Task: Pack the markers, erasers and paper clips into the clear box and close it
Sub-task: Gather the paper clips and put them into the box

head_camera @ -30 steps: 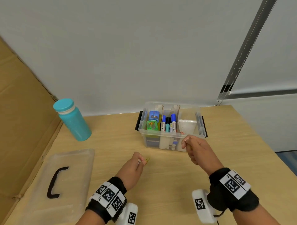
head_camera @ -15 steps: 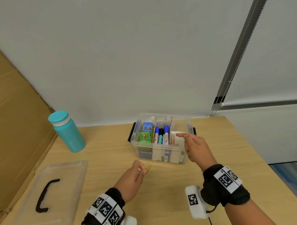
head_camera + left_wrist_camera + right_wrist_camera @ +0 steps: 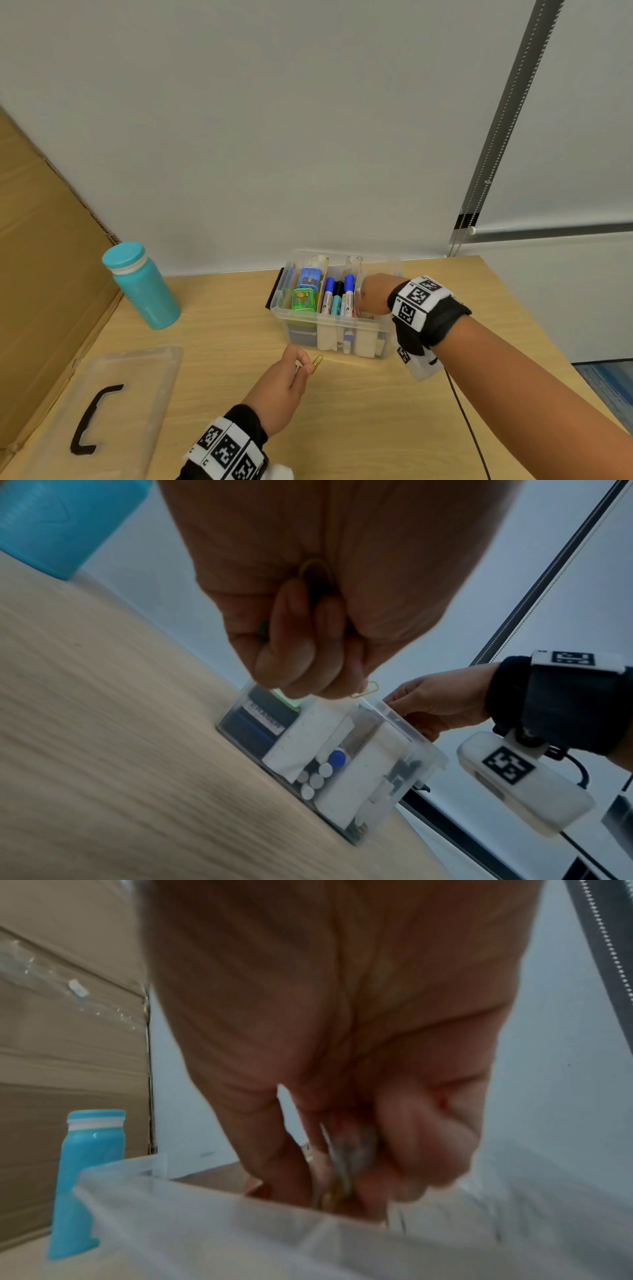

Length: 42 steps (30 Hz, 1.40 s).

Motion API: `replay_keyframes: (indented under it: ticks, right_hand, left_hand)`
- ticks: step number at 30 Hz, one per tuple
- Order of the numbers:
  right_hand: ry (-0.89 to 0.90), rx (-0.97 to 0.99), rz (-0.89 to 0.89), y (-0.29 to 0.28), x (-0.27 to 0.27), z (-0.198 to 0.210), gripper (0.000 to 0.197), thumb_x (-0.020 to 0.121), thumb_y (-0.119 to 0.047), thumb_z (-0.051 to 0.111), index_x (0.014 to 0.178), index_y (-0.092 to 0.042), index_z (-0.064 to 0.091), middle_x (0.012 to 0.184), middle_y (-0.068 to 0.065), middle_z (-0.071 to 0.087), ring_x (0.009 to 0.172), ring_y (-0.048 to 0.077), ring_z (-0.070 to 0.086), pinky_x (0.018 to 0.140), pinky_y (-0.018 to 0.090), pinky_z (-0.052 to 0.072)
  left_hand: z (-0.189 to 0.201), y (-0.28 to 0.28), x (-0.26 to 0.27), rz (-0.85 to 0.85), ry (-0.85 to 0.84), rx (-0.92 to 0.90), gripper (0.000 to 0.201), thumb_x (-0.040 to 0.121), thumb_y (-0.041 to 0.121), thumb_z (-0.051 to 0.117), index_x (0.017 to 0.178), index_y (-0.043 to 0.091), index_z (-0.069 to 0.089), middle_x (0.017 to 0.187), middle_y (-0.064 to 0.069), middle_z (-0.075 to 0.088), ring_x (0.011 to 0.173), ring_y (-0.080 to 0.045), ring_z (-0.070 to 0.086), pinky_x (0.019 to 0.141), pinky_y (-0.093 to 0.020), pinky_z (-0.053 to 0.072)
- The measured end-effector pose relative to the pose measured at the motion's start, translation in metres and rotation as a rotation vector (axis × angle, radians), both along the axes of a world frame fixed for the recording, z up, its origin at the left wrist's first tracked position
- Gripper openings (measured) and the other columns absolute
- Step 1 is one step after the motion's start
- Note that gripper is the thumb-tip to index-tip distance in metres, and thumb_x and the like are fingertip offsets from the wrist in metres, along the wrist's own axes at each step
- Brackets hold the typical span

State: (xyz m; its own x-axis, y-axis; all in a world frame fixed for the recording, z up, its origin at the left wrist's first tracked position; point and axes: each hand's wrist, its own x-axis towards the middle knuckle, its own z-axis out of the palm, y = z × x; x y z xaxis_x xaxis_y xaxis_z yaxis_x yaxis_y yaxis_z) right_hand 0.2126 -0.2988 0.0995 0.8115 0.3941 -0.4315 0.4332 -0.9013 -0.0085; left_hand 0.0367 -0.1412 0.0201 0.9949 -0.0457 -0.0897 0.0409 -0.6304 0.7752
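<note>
- Pale wood surface (image 3: 219,329): clear box (image 3: 342,322) at 12 o'clock, lid (image 3: 137,377) parked at 9.
- I keep left hand (image 3: 277,387) fingers pinching paper clip (image 3: 317,362), waiting.
- Right hand (image 3: 375,296) fingers pinch clips inside the box's right compartment.

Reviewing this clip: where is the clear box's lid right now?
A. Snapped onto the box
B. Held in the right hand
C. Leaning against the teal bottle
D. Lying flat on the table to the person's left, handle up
D: the lid lies flat on the table with its black handle facing up, well apart from the open clear box.
</note>
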Motion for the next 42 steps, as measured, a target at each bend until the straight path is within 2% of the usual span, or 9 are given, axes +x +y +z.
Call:
replay_keyframes:
  ticks: [7,10,13,17,21,30,35,39,42]
  right_hand:
    - [0.008,0.179,-0.050,-0.014,-0.001,-0.002,0.031,0.099,-0.016,0.041,0.121,-0.004,0.058,0.121,0.010,0.061,0.108,0.022,0.058,0.097,0.031,0.045]
    - [-0.014,0.463,-0.117,-0.035,-0.007,-0.005,0.027,0.097,-0.013,0.038,0.108,-0.009,0.063,0.109,0.007,0.065,0.098,0.021,0.062,0.081,0.025,0.050]
    - [-0.214,0.675,-0.155,-0.056,-0.021,-0.014,0.022,0.095,-0.013,0.041,0.100,-0.016,0.062,0.098,0.000,0.063,0.081,0.011,0.058,0.062,0.016,0.040]
    - [-0.498,0.649,-0.137,-0.075,-0.042,-0.044,0.034,0.096,-0.021,0.043,0.129,-0.017,0.050,0.131,-0.002,0.051,0.112,0.011,0.050,0.088,0.022,0.045]
    - [-0.422,0.700,-0.226,-0.081,-0.056,-0.071,0.050,0.101,-0.030,0.031,0.148,-0.015,0.027,0.153,0.002,0.032,0.138,0.014,0.032,0.113,0.030,0.031]
    - [-0.500,0.771,-0.262,-0.072,-0.059,-0.087,0.054,0.099,-0.032,0.023,0.149,-0.011,0.026,0.153,0.005,0.032,0.139,0.016,0.033,0.113,0.028,0.028]
    - [-0.537,0.725,-0.243,-0.072,-0.057,-0.090,0.072,0.089,-0.044,0.005,0.147,-0.009,0.032,0.151,0.007,0.037,0.138,0.019,0.035,0.114,0.032,0.030]
    - [-0.528,0.698,-0.236,-0.074,-0.057,-0.089,0.074,0.089,-0.045,0.002,0.147,-0.010,0.031,0.152,0.006,0.035,0.140,0.019,0.034,0.114,0.032,0.030]
    - [-0.518,0.700,-0.237,-0.074,-0.056,-0.089,0.073,0.089,-0.045,0.002,0.147,-0.012,0.032,0.151,0.004,0.036,0.138,0.017,0.037,0.112,0.032,0.033]
  left_hand:
    - [-0.001,0.006,-0.006,0.023,0.026,0.002,0.008,0.100,0.026,0.035,0.094,0.025,0.040,0.060,0.007,0.038,0.052,-0.006,0.033,0.055,-0.026,0.032]
    - [0.000,0.007,-0.008,0.020,0.044,-0.013,0.009,0.100,0.024,0.034,0.094,0.025,0.040,0.058,0.008,0.037,0.051,-0.006,0.031,0.054,-0.025,0.030]
    - [0.003,0.007,-0.008,0.015,0.049,0.000,0.009,0.100,0.022,0.033,0.096,0.023,0.042,0.059,0.008,0.037,0.050,-0.005,0.032,0.052,-0.021,0.029]
    - [0.016,0.000,-0.002,-0.020,0.003,0.087,0.008,0.100,0.025,0.033,0.096,0.024,0.040,0.060,0.008,0.040,0.049,-0.006,0.037,0.052,-0.020,0.030]
    - [0.047,-0.022,0.016,-0.061,-0.053,0.290,0.007,0.101,0.027,0.032,0.096,0.025,0.036,0.061,0.007,0.045,0.050,-0.006,0.039,0.051,-0.018,0.031]
    - [0.108,-0.101,0.101,-0.270,-0.044,0.911,0.028,0.096,0.008,0.039,0.123,0.007,0.033,0.083,-0.010,0.059,0.065,-0.025,0.055,0.059,-0.034,0.042]
    - [0.096,-0.121,0.155,-0.276,0.198,0.971,0.033,0.094,0.011,0.050,0.125,0.001,0.048,0.116,-0.016,0.062,0.104,-0.032,0.061,0.079,-0.035,0.046]
    - [0.076,-0.125,0.174,-0.345,0.307,1.060,0.013,0.084,0.016,0.067,0.091,0.009,0.060,0.081,-0.008,0.061,0.095,-0.030,0.064,0.084,-0.037,0.051]
    - [0.071,-0.126,0.182,-0.309,0.310,1.032,0.013,0.086,0.016,0.063,0.094,0.005,0.062,0.088,-0.011,0.062,0.100,-0.030,0.064,0.083,-0.035,0.050]
